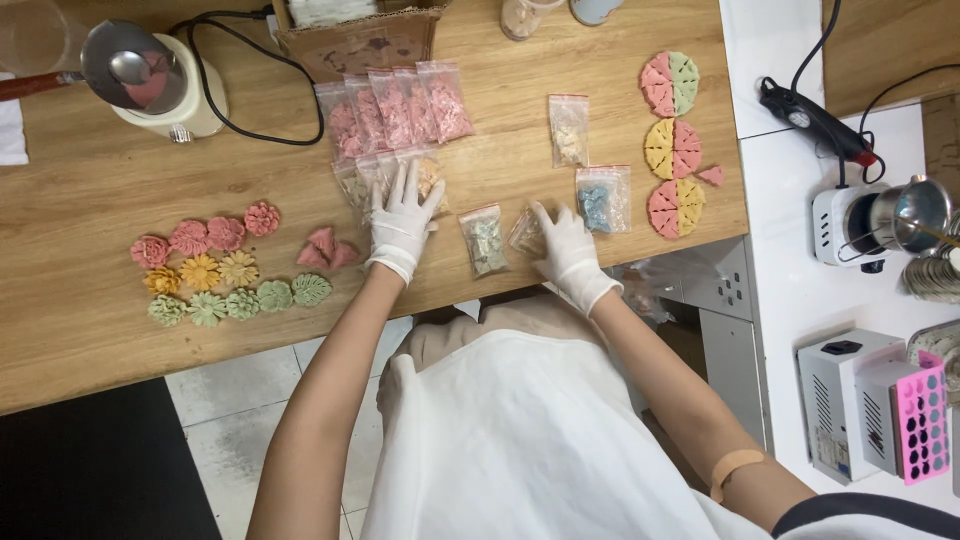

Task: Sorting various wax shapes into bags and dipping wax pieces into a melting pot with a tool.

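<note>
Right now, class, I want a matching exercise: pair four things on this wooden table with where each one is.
Things:
1. left hand
2. right hand
3. small clear bag of blue pieces
4. row of green flower-shaped pieces

Places:
A. right of the right hand
B. on a small bag of pale pieces
C. far left, near table edge
D. on the pile of clear bags

Pairs: 1-D, 2-B, 3-A, 4-C

Wooden table (80,190), light grain, edge cut off at right. Flower-shaped pieces (215,262) in pink, yellow and green are laid in rows at near left, pink wedge pieces (326,248) just beside. Small clear bags (395,105) of pink bits are lined up far centre, more bags (602,198) spread right of them. Segmented round discs (671,140) are stacked in a column at right. Cream appliance (160,80) with black cable (250,125) sits far left, cardboard box (360,35) at far edge.
</note>
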